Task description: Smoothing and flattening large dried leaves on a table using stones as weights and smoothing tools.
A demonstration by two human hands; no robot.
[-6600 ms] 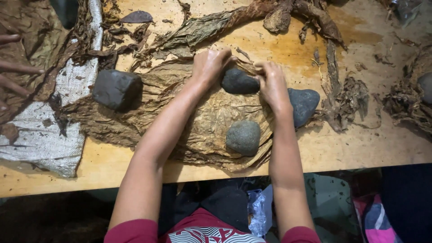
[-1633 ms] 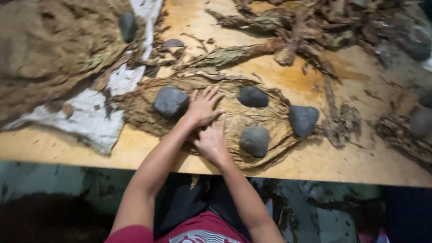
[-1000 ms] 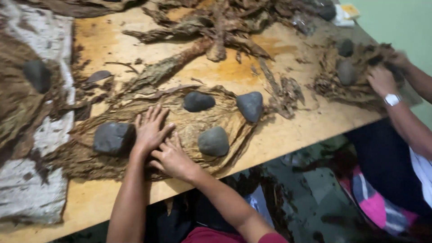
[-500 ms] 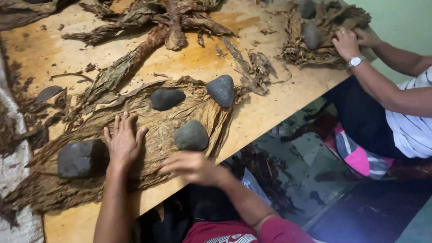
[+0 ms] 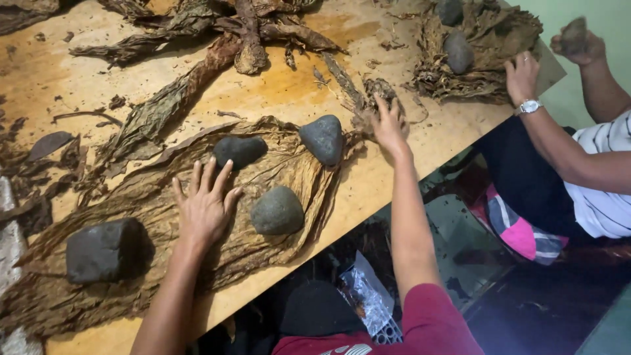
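My left hand [image 5: 206, 209] lies open, flat on the spread leaf [image 5: 164, 250], ringed by four stones [image 5: 277, 211]. My right hand [image 5: 388, 126], fingers spread, touches a crumpled leaf clump [image 5: 376, 98] near the desk's [image 5: 59, 79] edge, holding nothing.

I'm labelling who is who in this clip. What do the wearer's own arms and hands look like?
Both hands, left and right, are bare: no gloves, rings or watch show. The forearms are uncovered; a short red sleeve shows on the right upper arm.
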